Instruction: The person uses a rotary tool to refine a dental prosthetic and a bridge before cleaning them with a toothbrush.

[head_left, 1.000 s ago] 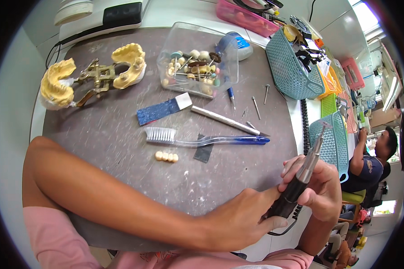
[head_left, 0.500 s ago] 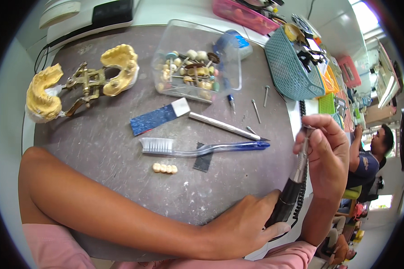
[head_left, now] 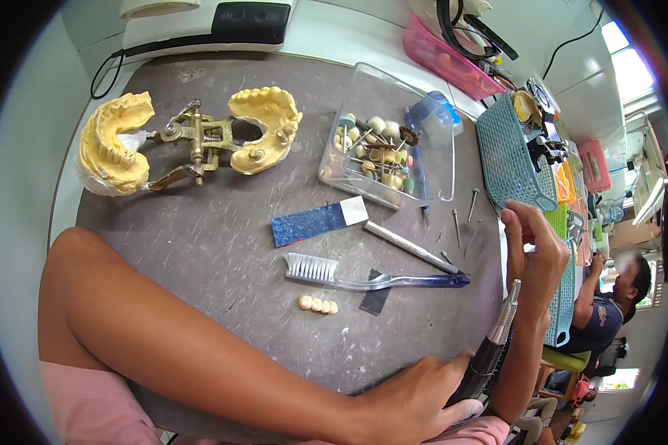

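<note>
The drill (head_left: 486, 360) is at the table's lower right edge, tilted upward, with the left hand (head_left: 416, 397) wrapped round its black body, fingers pressed closed. No bit shows at its metal nose, so fitting one seems either undone or reversed. The right hand (head_left: 543, 256) is raised beyond the nose, fingers bent; whether they pinch anything I cannot tell. Loose metal bits (head_left: 456, 228) lie nearby. Farther left, toothbrush (head_left: 378, 282) and row of false teeth (head_left: 318, 304) lie untouched; no grinding is under way.
</note>
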The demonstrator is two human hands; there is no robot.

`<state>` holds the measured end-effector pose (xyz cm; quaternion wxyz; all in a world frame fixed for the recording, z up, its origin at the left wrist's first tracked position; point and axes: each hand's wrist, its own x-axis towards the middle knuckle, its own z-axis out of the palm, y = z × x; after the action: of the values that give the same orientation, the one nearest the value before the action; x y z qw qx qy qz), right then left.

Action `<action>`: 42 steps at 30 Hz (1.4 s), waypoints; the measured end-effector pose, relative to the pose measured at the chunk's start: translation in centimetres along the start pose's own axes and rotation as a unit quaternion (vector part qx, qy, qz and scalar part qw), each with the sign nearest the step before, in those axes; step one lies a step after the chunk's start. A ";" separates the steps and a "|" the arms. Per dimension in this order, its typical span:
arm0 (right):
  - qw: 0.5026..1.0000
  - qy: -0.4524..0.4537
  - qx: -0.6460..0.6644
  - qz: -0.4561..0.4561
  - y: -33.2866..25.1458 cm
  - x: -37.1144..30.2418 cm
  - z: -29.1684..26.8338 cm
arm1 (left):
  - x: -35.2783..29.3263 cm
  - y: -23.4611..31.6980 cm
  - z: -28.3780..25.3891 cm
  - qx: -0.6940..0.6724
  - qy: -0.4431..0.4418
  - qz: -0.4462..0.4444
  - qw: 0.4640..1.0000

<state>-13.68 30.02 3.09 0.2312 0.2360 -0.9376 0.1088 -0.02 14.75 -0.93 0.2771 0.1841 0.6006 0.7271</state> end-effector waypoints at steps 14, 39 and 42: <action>0.996 -0.069 -0.057 0.030 1.9 0.0 1.5 | -0.1 -0.3 0.1 -0.044 0.004 0.053 0.998; 0.822 -0.113 0.533 0.166 -3.0 -0.9 -6.2 | 0.1 0.7 0.0 -0.043 -0.085 -0.058 0.994; 0.821 -0.121 0.532 0.171 -3.1 -1.1 -6.0 | 0.1 0.6 0.0 -0.037 -0.085 -0.050 0.994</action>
<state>-9.02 29.66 8.09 -0.0678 0.1693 -0.7798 0.5988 -0.19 14.71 -0.37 0.3698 0.2049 0.5561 0.7156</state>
